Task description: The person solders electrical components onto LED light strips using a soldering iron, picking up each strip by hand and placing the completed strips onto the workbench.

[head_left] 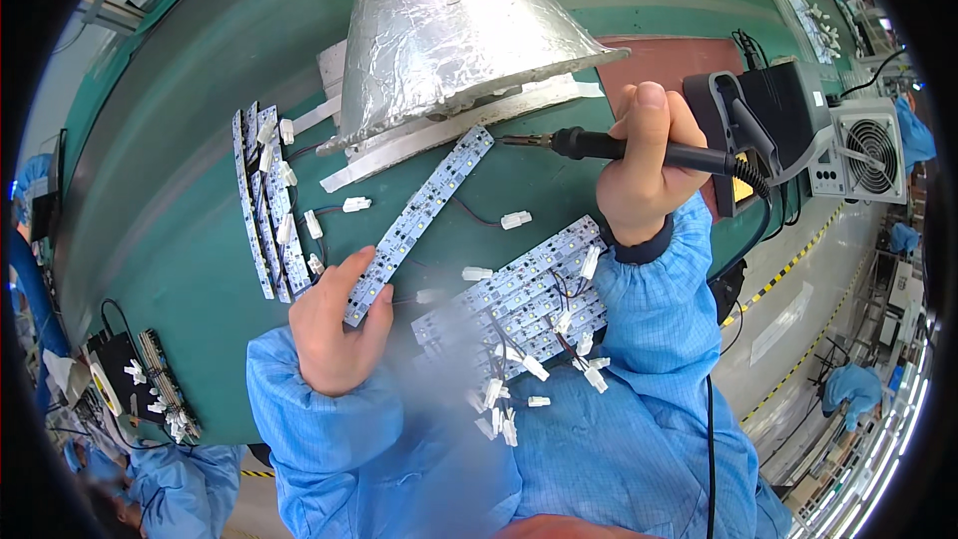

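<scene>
My left hand [342,324] grips the lower end of a long white LED circuit strip [419,223], which slants up and to the right over the green mat. In my right hand [651,160] is a black soldering iron [599,146], held like a pen. Its metal tip points left and lies close by the strip's upper end; whether they touch I cannot tell. A thin wire with a white connector [516,220] runs from the strip. Below my right wrist lies a stack of similar LED strips [519,289] with several wired connectors.
A foil-covered fume hood [449,30] stands just beyond the strip. More LED strips [264,210] lie at the left. On the right are a soldering station [798,115] and a white fan unit [868,150]. A cable [711,449] hangs along my right side. Other people [185,484] are nearby.
</scene>
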Action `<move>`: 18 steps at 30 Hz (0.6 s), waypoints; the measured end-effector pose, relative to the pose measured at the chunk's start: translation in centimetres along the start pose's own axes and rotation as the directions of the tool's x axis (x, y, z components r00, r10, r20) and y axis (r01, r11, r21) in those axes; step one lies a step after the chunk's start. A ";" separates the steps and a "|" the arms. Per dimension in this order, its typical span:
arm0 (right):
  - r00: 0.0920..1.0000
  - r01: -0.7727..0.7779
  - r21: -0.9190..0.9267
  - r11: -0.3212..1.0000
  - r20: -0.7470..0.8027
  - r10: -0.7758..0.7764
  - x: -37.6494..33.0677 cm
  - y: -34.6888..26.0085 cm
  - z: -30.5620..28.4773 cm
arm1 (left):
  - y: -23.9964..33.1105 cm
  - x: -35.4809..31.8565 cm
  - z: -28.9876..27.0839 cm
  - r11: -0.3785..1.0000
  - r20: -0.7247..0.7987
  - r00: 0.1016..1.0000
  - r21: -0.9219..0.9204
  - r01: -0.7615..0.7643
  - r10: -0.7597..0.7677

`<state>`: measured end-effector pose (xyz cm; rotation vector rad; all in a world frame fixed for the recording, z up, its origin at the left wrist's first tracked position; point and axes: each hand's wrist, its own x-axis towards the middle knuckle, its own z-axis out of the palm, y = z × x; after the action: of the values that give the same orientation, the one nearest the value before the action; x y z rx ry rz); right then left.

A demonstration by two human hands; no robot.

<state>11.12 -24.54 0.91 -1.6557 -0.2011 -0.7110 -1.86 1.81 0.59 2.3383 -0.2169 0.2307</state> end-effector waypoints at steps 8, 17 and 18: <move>1.000 -0.012 0.018 1.000 0.009 0.012 -0.1 -0.1 0.1 | 0.1 0.1 -0.1 1.000 0.001 1.000 0.014 0.000 0.000; 1.000 -0.006 0.037 0.999 0.007 0.006 -0.1 0.0 0.1 | 0.1 0.0 -0.1 1.000 0.006 1.000 0.011 0.006 -0.006; 1.000 -0.010 0.020 1.000 0.012 0.009 -0.2 0.0 0.1 | 0.1 0.0 -0.1 1.000 0.007 1.000 0.011 0.006 -0.006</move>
<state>11.03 -24.40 0.84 -1.6406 -0.2081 -0.6901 -1.87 1.78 0.71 2.3504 -0.2125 0.2215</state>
